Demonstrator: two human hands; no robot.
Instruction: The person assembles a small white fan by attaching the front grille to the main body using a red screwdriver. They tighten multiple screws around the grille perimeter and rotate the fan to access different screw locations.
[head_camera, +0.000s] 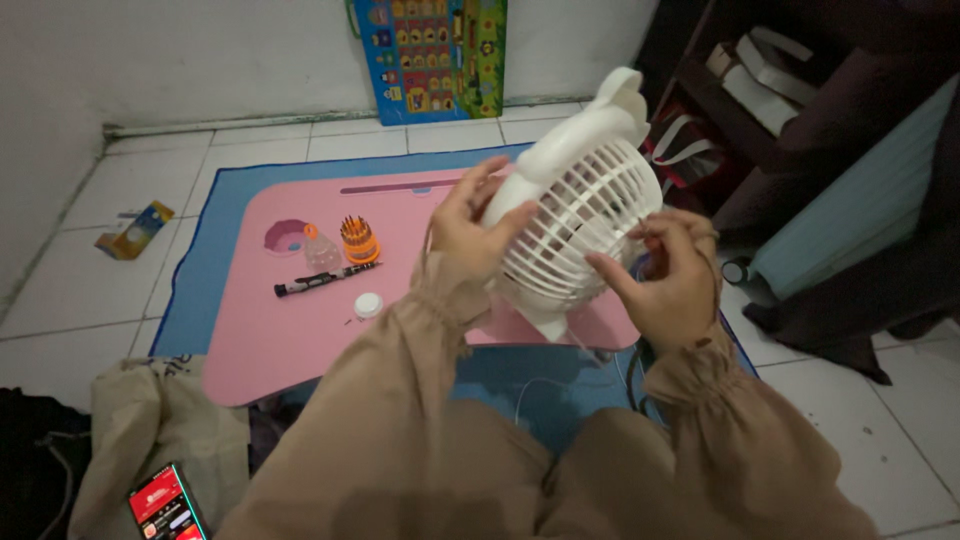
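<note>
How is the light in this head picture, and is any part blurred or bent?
Head view: dim, soft light, no glare; the white fan is the brightest thing, the shelf at right falls into dark shadow. Left hand and right hand look slightly soft. Floor tile lines curve near the edges, a wide-lens effect.

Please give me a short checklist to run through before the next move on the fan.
1. Left hand grips the fan: ok.
2. Right hand steadies the grille from the other side: ok.
3. Fan lifted off the pink table: ok.
4. Screwdriver within reach on the table: ok.
5. Bit holder upright beside it: ok.
6. Grille fasteners loosened: cannot tell.
</note>
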